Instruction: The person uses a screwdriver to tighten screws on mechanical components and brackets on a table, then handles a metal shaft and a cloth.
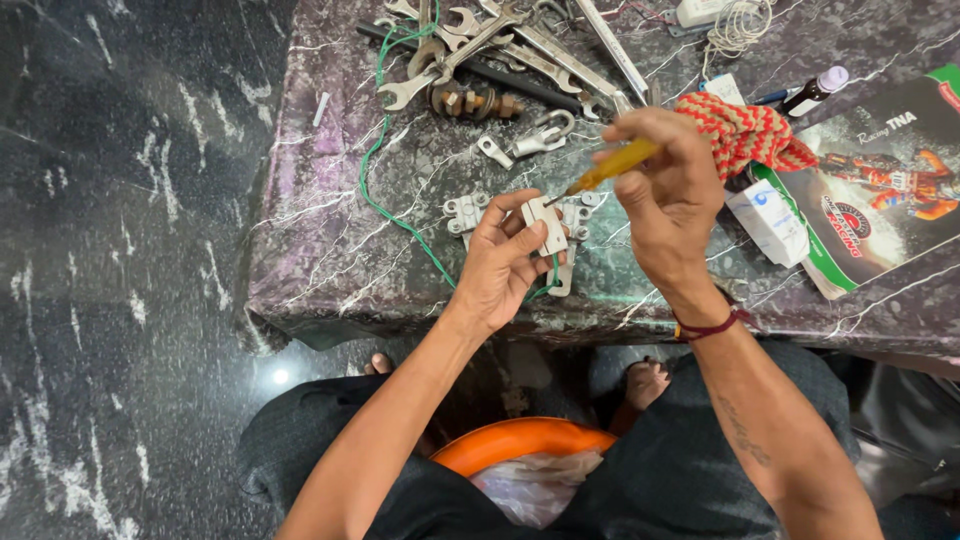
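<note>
At the bottom centre of the frame an orange basin sits between the person's knees. Above it, the left hand has its fingers clamped on a small white switch part at the frame's middle. The right hand pinches a yellow-handled screwdriver, tip on the part. Beyond, spanners lie along the counter at top centre.

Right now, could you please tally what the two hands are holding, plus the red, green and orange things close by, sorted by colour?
White: 1, the switch part in the left hand
Yellow: 1, the screwdriver in the right hand
Green: 1, the wire
Red: 1, the knitted cloth
Orange: 1, the tub
Total: 5
</note>
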